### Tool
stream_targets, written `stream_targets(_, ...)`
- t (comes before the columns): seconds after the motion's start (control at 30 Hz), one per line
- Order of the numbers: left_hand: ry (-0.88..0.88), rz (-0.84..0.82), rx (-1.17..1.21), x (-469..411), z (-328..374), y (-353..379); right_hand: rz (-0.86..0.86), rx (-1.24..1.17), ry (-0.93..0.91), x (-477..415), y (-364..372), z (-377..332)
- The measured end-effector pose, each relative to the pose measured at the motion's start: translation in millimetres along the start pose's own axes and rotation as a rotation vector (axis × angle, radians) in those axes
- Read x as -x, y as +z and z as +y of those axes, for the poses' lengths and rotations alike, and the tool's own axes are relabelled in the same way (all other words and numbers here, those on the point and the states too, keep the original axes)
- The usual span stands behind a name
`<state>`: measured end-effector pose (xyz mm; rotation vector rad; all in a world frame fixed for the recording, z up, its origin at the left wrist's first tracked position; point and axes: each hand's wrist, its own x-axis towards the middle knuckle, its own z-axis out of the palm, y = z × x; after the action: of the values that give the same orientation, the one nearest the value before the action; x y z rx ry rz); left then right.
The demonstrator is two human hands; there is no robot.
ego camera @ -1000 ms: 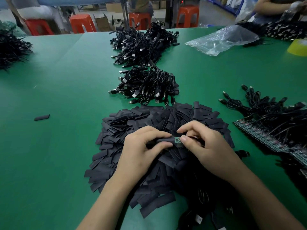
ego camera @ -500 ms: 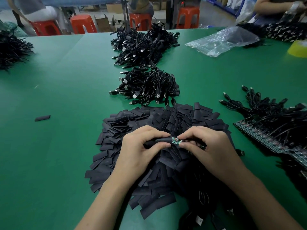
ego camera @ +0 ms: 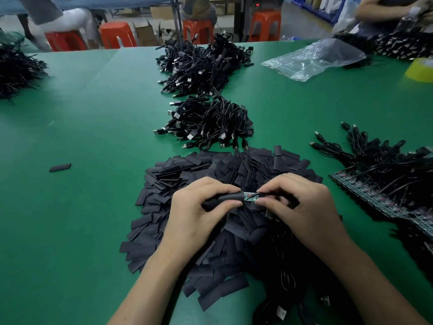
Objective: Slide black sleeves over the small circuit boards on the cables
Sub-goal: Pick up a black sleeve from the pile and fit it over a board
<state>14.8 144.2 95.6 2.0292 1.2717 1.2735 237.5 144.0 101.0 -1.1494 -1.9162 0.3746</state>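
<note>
Above a wide heap of flat black sleeves (ego camera: 210, 170), my left hand (ego camera: 199, 214) pinches one black sleeve (ego camera: 228, 198) between thumb and fingers. A small green circuit board (ego camera: 248, 197) sticks out of the sleeve's right end, partly covered. My right hand (ego camera: 297, 207) pinches the board's cable end, where the black cable (ego camera: 273, 195) runs under the fingers. The two hands nearly touch at the board.
Two piles of finished USB cables (ego camera: 206, 123) lie beyond the sleeves. Cables joined to a green board strip (ego camera: 379, 195) sit at right. One stray sleeve (ego camera: 59, 167) lies at left. A clear plastic bag (ego camera: 311, 58) and another person's arm (ego camera: 384, 8) are at far right.
The board shows a little more clearly between my fingertips, and both hands have shifted slightly. The sleeve stays over the board's left part.
</note>
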Motion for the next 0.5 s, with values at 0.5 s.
stream_targets(0.5,-0.008,0.053,0.042,1.8,2.9,3.8,0.06,0.035,-0.062,1.2,1.1,-5.2)
